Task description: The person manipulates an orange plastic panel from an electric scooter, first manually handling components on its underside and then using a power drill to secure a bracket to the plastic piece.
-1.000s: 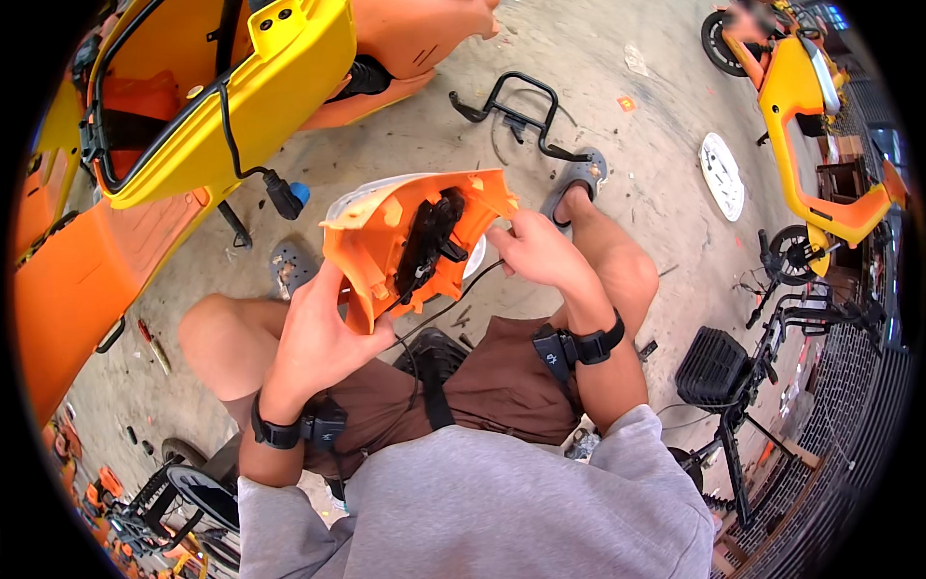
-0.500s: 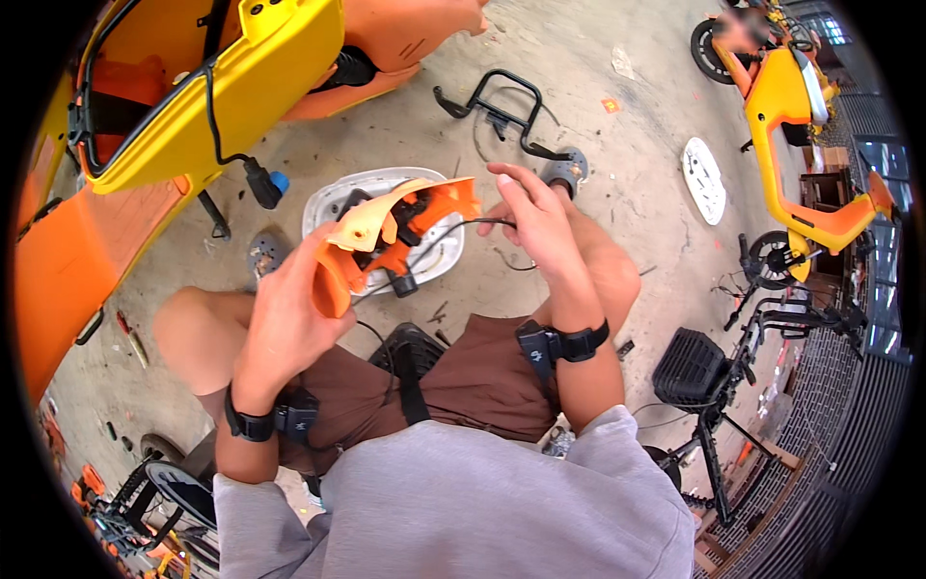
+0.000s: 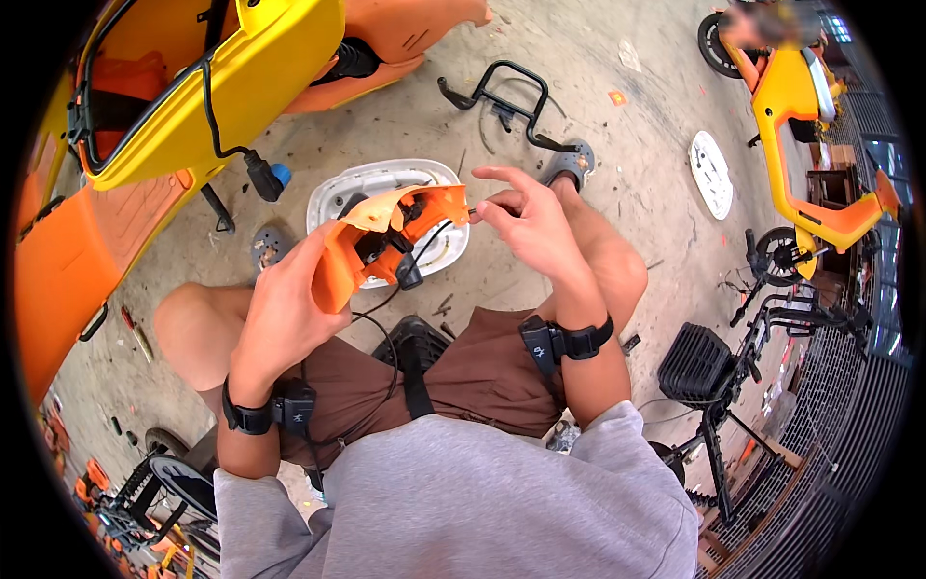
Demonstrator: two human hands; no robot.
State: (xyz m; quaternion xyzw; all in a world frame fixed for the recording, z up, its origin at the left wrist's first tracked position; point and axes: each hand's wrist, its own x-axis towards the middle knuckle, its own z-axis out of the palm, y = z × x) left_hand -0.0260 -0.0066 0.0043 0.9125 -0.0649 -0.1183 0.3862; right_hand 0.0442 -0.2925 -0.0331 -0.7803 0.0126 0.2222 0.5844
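Head view, and your left hand (image 3: 286, 304) clasps the orange shell (image 3: 336, 268) by its left side, fingers wrapped around it, in front of your lap and over the white cover (image 3: 400, 172) on the floor! Your right hand (image 3: 526, 222), beside the shell's right edge, pinches a black cable (image 3: 433, 237), one finger stretched out above.

We wear a grey short-sleeved shirt (image 3: 463, 492), brown shorts (image 3: 492, 357) and grey clogs (image 3: 582, 162) — plus, on each forearm (image 3: 253, 388), a black band (image 3: 586, 341) bearing a boxy dark module (image 3: 539, 345) with a pale marking (image 3: 538, 352).
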